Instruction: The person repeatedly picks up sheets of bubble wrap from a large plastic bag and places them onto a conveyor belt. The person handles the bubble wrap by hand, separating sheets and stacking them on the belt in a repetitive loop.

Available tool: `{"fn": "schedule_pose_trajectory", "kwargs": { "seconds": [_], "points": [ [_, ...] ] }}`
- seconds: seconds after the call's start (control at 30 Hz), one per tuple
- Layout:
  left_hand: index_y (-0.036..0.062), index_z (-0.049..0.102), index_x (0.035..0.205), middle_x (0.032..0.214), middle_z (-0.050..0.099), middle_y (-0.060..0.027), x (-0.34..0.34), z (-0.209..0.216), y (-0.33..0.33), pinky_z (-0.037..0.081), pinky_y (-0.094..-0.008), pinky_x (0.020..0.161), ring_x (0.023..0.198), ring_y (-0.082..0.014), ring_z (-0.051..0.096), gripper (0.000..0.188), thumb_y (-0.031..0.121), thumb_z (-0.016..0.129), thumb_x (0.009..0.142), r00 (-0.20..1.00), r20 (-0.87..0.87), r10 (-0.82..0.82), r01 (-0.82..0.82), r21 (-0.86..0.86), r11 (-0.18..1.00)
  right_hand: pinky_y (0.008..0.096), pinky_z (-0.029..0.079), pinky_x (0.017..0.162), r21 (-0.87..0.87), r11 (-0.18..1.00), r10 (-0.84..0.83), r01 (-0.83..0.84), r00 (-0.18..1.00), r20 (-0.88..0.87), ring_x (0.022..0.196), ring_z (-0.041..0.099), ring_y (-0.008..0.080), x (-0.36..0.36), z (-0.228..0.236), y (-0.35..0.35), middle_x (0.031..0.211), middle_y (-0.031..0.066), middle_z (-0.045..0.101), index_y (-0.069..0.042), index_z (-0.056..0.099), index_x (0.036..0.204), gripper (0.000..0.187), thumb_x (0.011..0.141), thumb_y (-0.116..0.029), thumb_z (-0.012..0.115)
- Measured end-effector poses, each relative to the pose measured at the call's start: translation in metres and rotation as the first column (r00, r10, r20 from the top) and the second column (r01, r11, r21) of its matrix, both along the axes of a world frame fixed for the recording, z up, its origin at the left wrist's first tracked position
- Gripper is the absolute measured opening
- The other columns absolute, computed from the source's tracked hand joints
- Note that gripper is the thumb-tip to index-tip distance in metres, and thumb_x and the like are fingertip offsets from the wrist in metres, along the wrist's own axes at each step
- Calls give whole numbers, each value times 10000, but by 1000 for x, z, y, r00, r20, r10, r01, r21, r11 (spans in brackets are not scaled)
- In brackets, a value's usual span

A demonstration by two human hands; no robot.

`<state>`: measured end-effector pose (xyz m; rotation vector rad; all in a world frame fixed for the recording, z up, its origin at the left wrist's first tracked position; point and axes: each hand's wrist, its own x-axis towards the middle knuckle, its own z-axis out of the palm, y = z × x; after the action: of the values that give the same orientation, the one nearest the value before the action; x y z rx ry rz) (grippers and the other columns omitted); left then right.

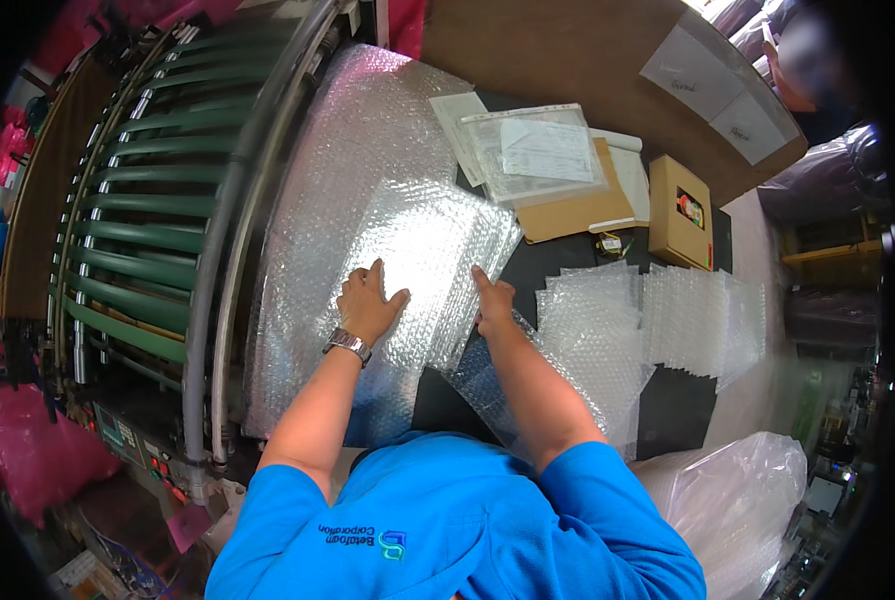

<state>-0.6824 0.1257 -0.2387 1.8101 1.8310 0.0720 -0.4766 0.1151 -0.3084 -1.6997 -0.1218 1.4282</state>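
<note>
A stack of clear bubble-wrap sheets (438, 225) lies before me, bright with glare. My left hand (370, 305) rests on its top sheet with the fingers spread; a metal watch is on that wrist. My right hand (494, 300) is at the stack's right edge, its index finger stretched out and its other fingers partly hidden. No grasp shows in either hand. Beneath the stack a larger sheet of bubble wrap (313, 215) reaches far back. Loose bubble-wrap pieces (483, 385) lie under my right forearm.
To the left stands a machine with green belts (148, 205) and a metal rail. On the right are fanned bubble-wrap pouches (593, 325) and a second row of pouches (683, 315). Behind them are a cardboard box (673, 225) and papers in a plastic sleeve (543, 150). A person (813, 70) is at far right.
</note>
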Motion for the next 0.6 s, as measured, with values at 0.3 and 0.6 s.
{"fn": "schedule_pose_trajectory", "kwargs": {
  "seconds": [0.3, 0.6],
  "points": [
    [136, 380, 1304, 1220, 382, -176, 6, -4, -3, 334, -472, 914, 1122, -344, 371, 729, 530, 588, 728, 996, -12, -92, 92, -20, 996, 481, 348, 883, -16, 986, 160, -168, 961, -225, 1036, 436, 259, 17, 40, -12, 1133, 125, 469, -57, 393, 1242, 656, 760, -440, 618],
    [129, 330, 1335, 1188, 441, -204, 42, 50, -25, 362, -343, 908, 1074, -265, 438, 589, 475, 441, 871, 628, 776, 53, 144, -182, 973, 405, 432, 818, 321, 816, 453, -480, 877, 160, 1107, 421, 268, 3, 180, -34, 1257, 198, 356, -16, 243, 1279, 667, 847, -449, 509]
  ]
}}
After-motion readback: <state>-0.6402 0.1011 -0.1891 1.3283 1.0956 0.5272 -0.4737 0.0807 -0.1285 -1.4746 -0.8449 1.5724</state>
